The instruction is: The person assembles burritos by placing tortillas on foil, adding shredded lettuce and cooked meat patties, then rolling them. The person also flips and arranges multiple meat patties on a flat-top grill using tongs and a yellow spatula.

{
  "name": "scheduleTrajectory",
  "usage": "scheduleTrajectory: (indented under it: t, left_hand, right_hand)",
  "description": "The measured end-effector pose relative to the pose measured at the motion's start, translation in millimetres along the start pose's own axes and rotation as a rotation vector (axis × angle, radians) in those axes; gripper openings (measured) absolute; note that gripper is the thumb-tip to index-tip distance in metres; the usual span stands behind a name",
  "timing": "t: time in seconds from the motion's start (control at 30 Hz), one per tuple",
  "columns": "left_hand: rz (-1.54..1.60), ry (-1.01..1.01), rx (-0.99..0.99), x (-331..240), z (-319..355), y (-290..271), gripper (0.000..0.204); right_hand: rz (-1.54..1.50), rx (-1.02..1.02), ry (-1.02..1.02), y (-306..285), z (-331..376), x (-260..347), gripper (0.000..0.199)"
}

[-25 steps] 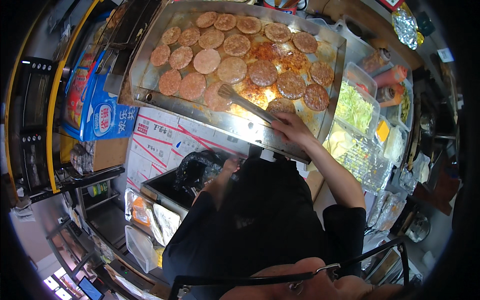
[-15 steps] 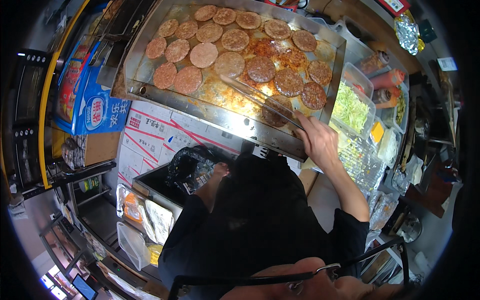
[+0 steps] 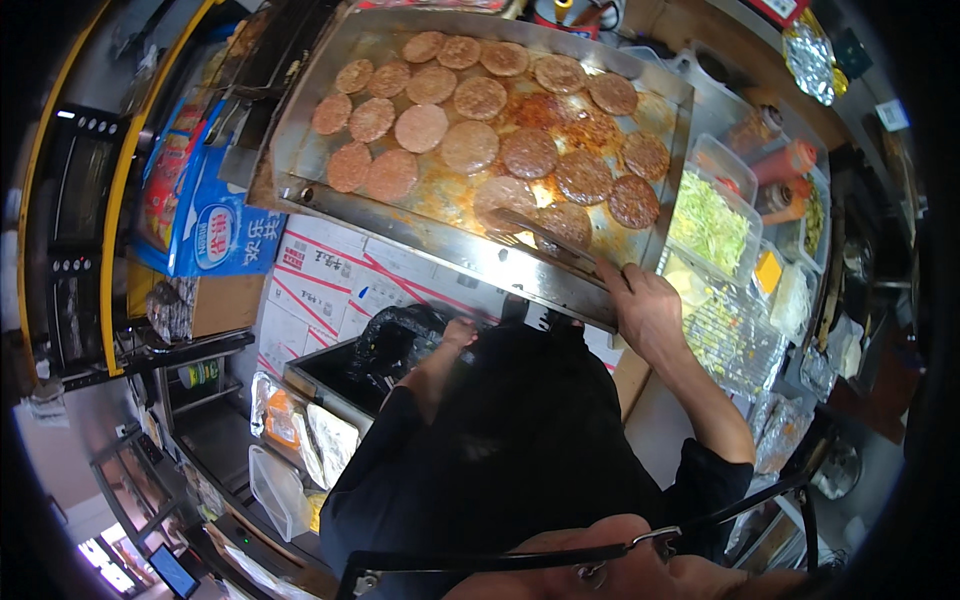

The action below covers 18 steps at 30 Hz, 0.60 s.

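My right hand (image 3: 645,305) grips long metal tongs (image 3: 560,243) at the front right edge of the griddle (image 3: 440,228). The tips of the tongs lie low over the front of the hot plate, at a pale brown patty (image 3: 503,200) and a darker patty (image 3: 566,222) beside it. Several more patties cover the plate: pinkish ones (image 3: 391,178) on the left and browned ones (image 3: 582,180) on the right. My left hand (image 3: 460,332) hangs low, left of my body, its fingers curled and nothing visible in them. Near it is a bin lined with a black bag (image 3: 395,332).
Right of the griddle stand a tub of shredded lettuce (image 3: 712,225), sauce bottles (image 3: 785,162) and a wire rack (image 3: 735,335). On the left hangs a blue printed bag (image 3: 215,225). An open tray of packets (image 3: 320,430) sits lower left.
The tongs have drawn back toward the front edge. A pale brown patty now lies on the front stretch of plate that was bare before. My view has shifted slightly.
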State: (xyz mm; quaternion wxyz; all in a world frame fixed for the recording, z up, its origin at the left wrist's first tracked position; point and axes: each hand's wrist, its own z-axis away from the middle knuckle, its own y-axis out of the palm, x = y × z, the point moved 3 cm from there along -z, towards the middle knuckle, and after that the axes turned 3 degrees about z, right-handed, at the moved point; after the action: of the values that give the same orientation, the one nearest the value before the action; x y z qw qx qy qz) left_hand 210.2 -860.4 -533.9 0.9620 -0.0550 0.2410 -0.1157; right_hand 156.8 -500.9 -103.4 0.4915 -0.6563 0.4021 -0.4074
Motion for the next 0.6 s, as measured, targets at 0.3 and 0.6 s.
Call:
scheduleTrajectory:
  t: [0.3,0.6]
  left_hand:
    - [-0.158,-0.088,0.024,41,-5,-1,0.012]
    - [0.111,-0.144,0.079,77,-17,-4,0.011]
  right_hand:
    - [-0.500,0.228,0.235,4,-26,-1,0.043]
    - [-1.276,0.658,0.671,114,-133,26,0.034]
